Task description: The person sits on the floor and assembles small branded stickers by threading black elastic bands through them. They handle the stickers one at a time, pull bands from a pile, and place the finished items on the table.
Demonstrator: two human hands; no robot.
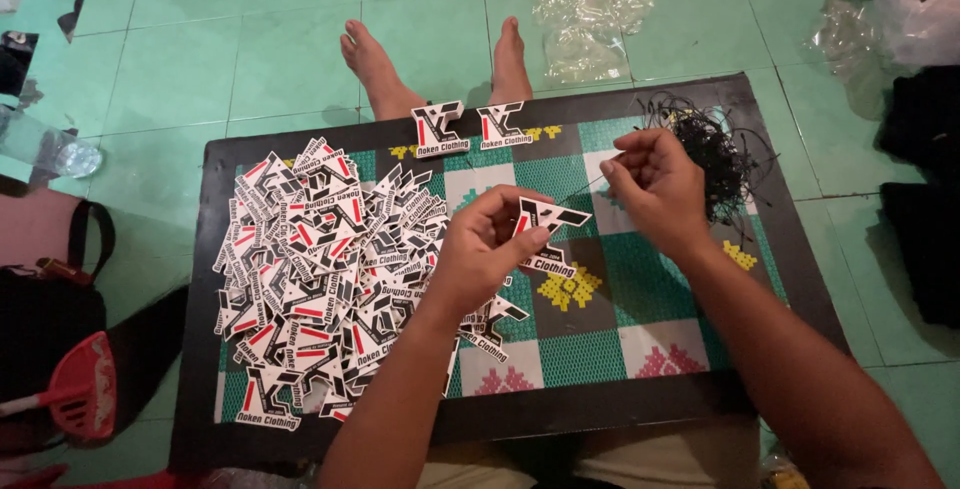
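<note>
- The left hand [478, 254] has its grip closed around one black, white and red paper tag [545, 234], held up just above the table [700, 389].
- The right hand [655, 184] pinches a thin black string [590, 187] between thumb and fingertips, the grip closed tight, with the string running toward the tag.
- Judged from this, the step in hand is threading the string through the tag; the next move seems to call for steering the string's end precisely to the tag's hole, which I cannot make out.
- A big pile of tags [320, 269] covers the left of the table; two more tags [470, 127] lie at the far edge.
- A tangle of black strings [715, 149] sits just beyond the right hand.
- Bare feet [440, 59] rest on the green floor; clear plastic bags [585, 14] lie further off, nothing blocks the hands.
</note>
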